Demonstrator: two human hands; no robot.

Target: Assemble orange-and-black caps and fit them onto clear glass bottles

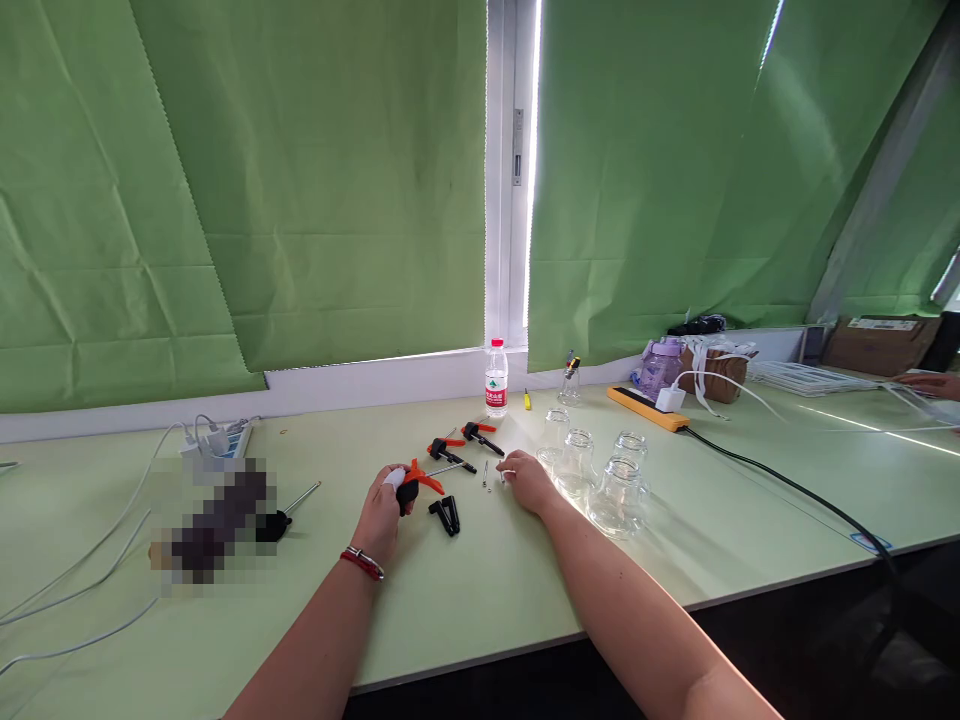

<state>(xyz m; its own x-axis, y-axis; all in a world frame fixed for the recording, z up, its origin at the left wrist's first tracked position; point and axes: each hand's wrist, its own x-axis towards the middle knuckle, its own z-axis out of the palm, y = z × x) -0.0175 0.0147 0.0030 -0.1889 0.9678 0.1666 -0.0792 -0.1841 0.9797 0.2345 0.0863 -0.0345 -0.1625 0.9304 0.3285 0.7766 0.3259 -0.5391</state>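
Observation:
My left hand (384, 505) is closed around an orange-and-black clamp-like tool (424, 476) with a thin metal bar pointing right. My right hand (529, 482) reaches over the table, thumb and fingertips pinched on a small metal screw (502, 479). Just left of those fingertips lie a loose screw (485, 474) and a tiny metal piece (490, 490). Two similar orange-and-black tools, one nearer (450, 452) and one farther (482, 437), rest beyond my hands. A pair of black angled plastic parts (447, 516) sits right of my left hand.
Several upturned glass cups (616, 500) stand beside my right forearm. Behind are a water bottle (496, 380), a yellow cutter (527, 400) and a glass with tools (570, 383). An orange power strip (646, 408) trails a black cable. At left lies a black-handled screwdriver (279, 522) near a blurred patch.

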